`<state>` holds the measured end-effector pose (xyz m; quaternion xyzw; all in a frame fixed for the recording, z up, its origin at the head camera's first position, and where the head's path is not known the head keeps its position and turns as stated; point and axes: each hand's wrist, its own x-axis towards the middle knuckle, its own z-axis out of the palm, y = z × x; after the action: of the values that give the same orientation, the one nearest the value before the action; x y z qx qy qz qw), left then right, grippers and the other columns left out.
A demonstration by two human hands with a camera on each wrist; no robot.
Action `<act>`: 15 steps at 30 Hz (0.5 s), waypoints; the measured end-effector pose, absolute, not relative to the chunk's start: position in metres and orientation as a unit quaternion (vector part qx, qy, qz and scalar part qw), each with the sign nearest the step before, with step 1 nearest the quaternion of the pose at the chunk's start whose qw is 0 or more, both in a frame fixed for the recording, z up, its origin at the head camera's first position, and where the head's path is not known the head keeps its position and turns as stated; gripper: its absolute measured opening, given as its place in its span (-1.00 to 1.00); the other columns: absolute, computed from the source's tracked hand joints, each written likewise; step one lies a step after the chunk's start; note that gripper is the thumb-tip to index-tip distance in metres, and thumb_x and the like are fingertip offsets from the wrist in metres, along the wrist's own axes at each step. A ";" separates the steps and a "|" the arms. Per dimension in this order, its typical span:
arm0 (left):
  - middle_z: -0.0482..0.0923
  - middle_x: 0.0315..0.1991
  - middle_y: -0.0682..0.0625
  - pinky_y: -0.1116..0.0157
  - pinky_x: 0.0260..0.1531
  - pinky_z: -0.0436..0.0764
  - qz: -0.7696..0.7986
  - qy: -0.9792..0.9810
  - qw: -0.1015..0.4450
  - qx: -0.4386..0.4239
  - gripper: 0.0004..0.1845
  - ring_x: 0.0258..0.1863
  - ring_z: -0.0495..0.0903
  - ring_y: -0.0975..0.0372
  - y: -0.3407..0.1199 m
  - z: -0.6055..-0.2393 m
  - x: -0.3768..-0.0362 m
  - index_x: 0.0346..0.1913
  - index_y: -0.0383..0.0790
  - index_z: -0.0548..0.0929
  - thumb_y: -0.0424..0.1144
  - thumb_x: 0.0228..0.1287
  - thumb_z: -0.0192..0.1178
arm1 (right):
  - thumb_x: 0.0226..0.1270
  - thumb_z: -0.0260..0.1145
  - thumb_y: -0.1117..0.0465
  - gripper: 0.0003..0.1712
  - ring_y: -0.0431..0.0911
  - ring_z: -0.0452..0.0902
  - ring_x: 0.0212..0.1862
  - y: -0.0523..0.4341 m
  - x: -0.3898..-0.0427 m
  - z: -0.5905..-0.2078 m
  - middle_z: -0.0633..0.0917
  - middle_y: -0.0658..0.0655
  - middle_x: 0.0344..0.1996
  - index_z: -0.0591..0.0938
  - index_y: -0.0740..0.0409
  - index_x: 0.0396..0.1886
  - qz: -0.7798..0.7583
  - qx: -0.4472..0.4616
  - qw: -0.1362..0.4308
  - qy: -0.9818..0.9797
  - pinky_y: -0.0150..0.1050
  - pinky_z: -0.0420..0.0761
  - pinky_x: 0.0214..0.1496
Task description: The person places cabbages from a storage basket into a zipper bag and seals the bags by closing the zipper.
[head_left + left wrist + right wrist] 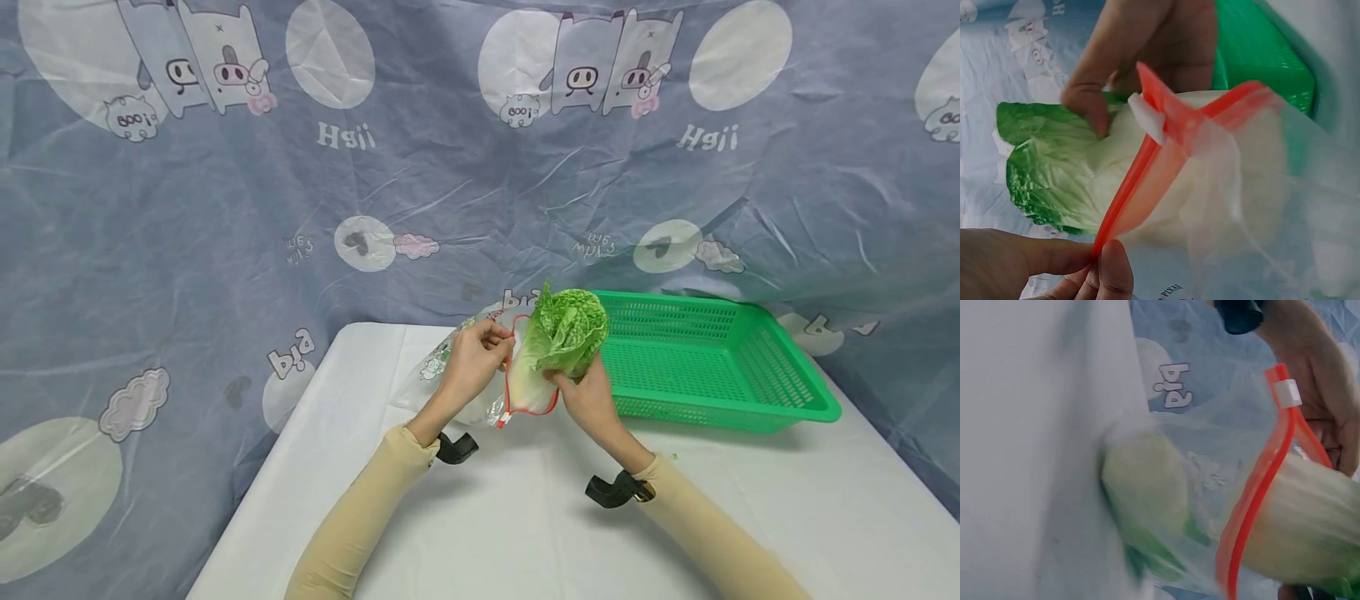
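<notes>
A napa cabbage [567, 329], leafy green at the top and pale at the base, is gripped by my right hand [592, 404]. Its pale end lies inside the mouth of a clear zip bag [420, 387] with a red zip edge [1125, 200]. My left hand [471, 362] pinches that edge between thumb and fingers, holding the mouth apart. A white slider [1287, 394] sits at one end of the zip. Deeper in the bag, the right wrist view shows another pale and green vegetable [1147, 475]. My right fingers are mostly hidden behind the cabbage.
A green plastic basket [697, 412] stands on the white-covered table [487, 525], to the right of the bag. Behind the table hangs a grey-blue printed curtain [450, 183]. A tiny green scrap [674, 456] lies in front of the basket.
</notes>
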<state>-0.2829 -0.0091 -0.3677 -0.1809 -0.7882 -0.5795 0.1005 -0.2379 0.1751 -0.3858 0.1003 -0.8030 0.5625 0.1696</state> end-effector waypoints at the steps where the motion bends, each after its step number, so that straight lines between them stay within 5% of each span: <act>1: 0.66 -0.46 -0.06 0.19 -0.50 0.67 -0.578 -0.789 0.104 -0.181 -0.92 -0.62 0.63 0.23 -0.009 -0.367 -0.283 -0.26 -0.24 0.67 -0.31 0.24 0.23 | 0.25 0.31 0.34 -0.22 0.17 0.37 0.23 0.173 -0.234 -0.386 0.38 0.39 0.23 0.13 0.36 0.37 0.556 0.104 0.155 -0.810 0.07 0.47 0.16; 7: 0.66 -0.48 -0.05 0.19 -0.52 0.67 -0.570 -0.791 0.118 -0.188 -0.95 -0.62 0.63 0.21 -0.006 -0.366 -0.281 -0.30 -0.25 0.68 -0.34 0.22 0.25 | 0.33 0.25 0.34 -0.26 0.25 0.39 0.23 0.177 -0.229 -0.394 0.37 0.41 0.22 0.11 0.39 0.38 0.542 0.141 0.082 -0.825 0.06 0.52 0.13; 15: 0.67 -0.45 -0.02 0.36 -0.52 0.60 -0.547 -0.807 0.134 -0.179 -0.93 -0.58 0.61 0.28 0.000 -0.370 -0.277 -0.29 -0.23 0.68 -0.29 0.23 0.25 | 0.34 0.28 0.27 -0.19 0.15 0.35 0.31 0.195 -0.251 -0.435 0.32 0.31 0.30 0.06 0.21 0.45 0.587 0.191 0.041 -0.786 -0.34 0.53 0.15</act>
<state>-0.2766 0.0000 -0.3703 -0.1787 -0.8070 -0.5466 0.1344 -0.2509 0.1945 -0.4345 0.1908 -0.7856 0.5872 0.0406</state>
